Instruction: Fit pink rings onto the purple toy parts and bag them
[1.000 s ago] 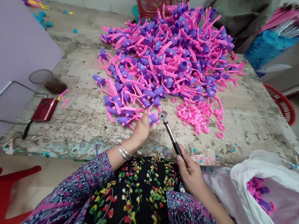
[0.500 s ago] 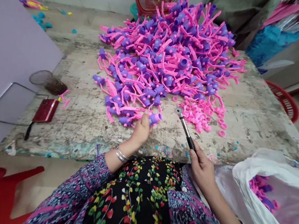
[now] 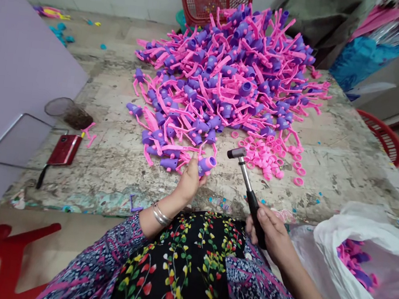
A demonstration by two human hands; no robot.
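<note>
A purple-and-pink plastic piece (image 3: pixel 205 166) is gripped in the person's left hand (image 3: pixel 190 182), at the near edge of a large heap of the same pieces (image 3: pixel 227 70). The hand is closed, its fingers curled round the pink stem, though the fingertips are mostly hidden. The purple cylinder sticks up out of the grip, with its open end tilted toward the right. Silver bangles (image 3: pixel 160 215) circle that wrist.

The right hand (image 3: pixel 269 233) is wrapped tightly round the black grip of a small hammer (image 3: pixel 245 177). The main change is here: the hammer has swung more upright and its metal head has turned side-on, where a moment ago its round face showed. The head now hovers just right of the purple piece, near it but not touching it.

The heap lies on a worn, stained stone table (image 3: pixel 332 161). Loose pink rings (image 3: pixel 267 160) are scattered just beyond the heap's near right edge. To the heap's left lies a red phone case (image 3: pixel 64 149), and nearer the person, off to the right, a white plastic bag (image 3: pixel 340 278) holds more pieces — some visible through its opening.
</note>
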